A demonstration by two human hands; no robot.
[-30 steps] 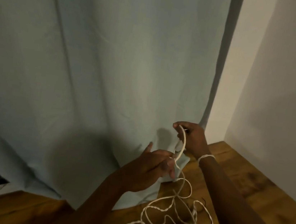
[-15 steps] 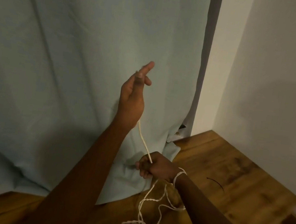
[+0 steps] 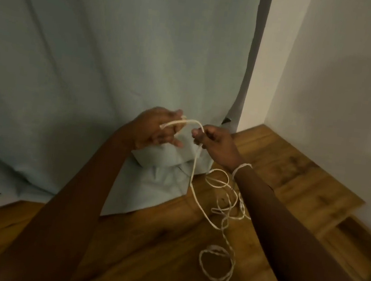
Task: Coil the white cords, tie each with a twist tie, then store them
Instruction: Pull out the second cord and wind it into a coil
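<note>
**Cord strung between both hands, mid-frame**

The left hand (image 3: pixel 157 128) has the white cord (image 3: pixel 193 172) draped over its loosely extended fingers. The right hand (image 3: pixel 217 143) pinches it with curled fingers. The rest trails to loose loops on the wooden floor (image 3: pixel 304 179) at lower right, beside the pale curtain (image 3: pixel 109 47)

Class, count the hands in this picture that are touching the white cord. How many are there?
2. The left hand has the white cord lying across its fingers; the right hand pinches it beside that, and the rest trails down onto the wooden floor.
</note>
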